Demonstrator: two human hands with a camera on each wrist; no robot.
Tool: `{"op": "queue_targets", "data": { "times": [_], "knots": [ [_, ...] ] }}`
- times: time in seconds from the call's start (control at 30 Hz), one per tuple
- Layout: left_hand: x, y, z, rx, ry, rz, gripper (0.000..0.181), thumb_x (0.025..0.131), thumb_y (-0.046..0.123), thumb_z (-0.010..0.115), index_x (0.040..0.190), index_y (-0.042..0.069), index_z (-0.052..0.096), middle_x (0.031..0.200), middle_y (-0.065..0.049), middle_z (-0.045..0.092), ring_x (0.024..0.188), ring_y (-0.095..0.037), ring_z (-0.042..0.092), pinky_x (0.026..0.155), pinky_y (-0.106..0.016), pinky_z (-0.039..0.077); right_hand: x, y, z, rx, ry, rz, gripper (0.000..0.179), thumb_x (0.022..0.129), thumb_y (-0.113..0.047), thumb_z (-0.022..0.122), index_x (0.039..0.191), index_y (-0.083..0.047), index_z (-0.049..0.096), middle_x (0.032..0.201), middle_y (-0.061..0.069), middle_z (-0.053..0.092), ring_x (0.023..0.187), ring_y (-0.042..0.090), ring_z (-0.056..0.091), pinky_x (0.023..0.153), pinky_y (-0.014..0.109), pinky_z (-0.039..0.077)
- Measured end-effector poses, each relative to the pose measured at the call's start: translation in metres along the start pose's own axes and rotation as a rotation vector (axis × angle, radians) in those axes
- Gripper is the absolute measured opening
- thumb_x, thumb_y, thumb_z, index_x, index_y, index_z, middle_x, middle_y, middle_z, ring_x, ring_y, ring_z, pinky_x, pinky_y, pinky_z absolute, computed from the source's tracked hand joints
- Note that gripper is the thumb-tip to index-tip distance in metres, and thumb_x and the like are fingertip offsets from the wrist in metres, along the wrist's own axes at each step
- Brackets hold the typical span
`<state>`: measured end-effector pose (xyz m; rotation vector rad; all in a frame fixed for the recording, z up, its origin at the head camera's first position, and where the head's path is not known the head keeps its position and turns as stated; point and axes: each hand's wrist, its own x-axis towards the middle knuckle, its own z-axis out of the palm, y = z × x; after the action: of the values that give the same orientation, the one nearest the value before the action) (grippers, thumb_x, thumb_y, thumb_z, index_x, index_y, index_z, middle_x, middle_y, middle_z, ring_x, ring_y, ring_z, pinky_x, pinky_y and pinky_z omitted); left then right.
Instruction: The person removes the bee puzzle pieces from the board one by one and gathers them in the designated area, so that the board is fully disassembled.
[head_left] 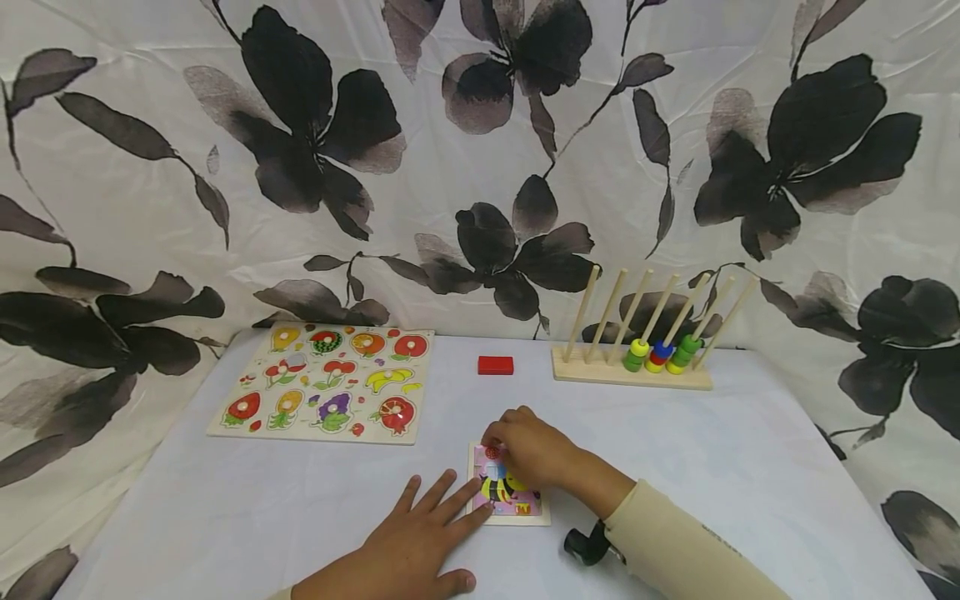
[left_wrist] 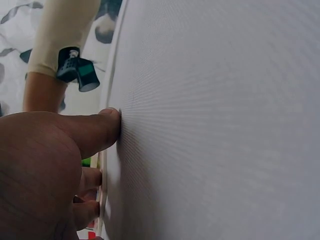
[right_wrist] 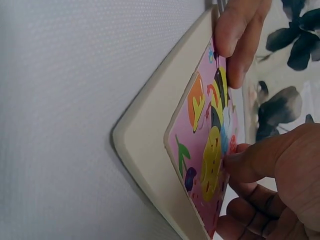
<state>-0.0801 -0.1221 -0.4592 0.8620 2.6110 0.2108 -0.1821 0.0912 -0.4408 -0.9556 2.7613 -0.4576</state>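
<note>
A small bee jigsaw puzzle (head_left: 517, 520) lies in a pale frame on the table, its pink picture and yellow bee seen closely in the right wrist view. My left hand (head_left: 420, 533) is spread flat, fingertips resting on the puzzle's left side; in the left wrist view its thumb (left_wrist: 100, 131) touches the cloth. Over the puzzle's upper right, my right hand (head_left: 536, 450) has its fingers curled. Its thumb (right_wrist: 245, 165) and forefinger pinch at a puzzle piece near the far edge, mostly hidden by the hand.
A fruit peg-puzzle board (head_left: 307, 367) lies at the back left. Behind the bee puzzle is a red block (head_left: 496, 365). A wooden rod stand (head_left: 633, 377) with coloured beads stands at the back right, before a flowered cloth backdrop (head_left: 420, 167).
</note>
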Motion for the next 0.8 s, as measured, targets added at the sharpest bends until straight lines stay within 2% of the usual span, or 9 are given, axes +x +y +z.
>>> {"op": "queue_targets", "data": {
  "times": [0.6,0.8],
  "knots": [
    [-0.0009,-0.0009,-0.0007,-0.017,0.008,0.009,0.08,0.09,0.068,0.061,0.16,0.037,0.036,0.169,0.005,0.02,0.155,-0.033,0.014,0.115,-0.071,0.015,0.0034,-0.0023,-0.0018,0.003,-0.016,0.001,0.016,0.093,-0.006,0.072,0.105,-0.016,0.071,0.095,-0.007,0.063,0.095,0.014,0.055,0.089,0.03,0.054],
    [-0.0002,-0.0014,0.0005,-0.012,0.009,0.007,0.08,0.09,0.069,0.06,0.16,0.037,0.036,0.169,0.005,0.02,0.155,-0.033,0.014,0.116,-0.07,0.015,0.0041,-0.0026,-0.0033,0.038,-0.014,0.02,0.015,0.094,-0.009,0.073,0.106,-0.017,0.068,0.089,-0.009,0.061,0.088,0.011,0.054,0.082,0.028,0.054]
  ]
}}
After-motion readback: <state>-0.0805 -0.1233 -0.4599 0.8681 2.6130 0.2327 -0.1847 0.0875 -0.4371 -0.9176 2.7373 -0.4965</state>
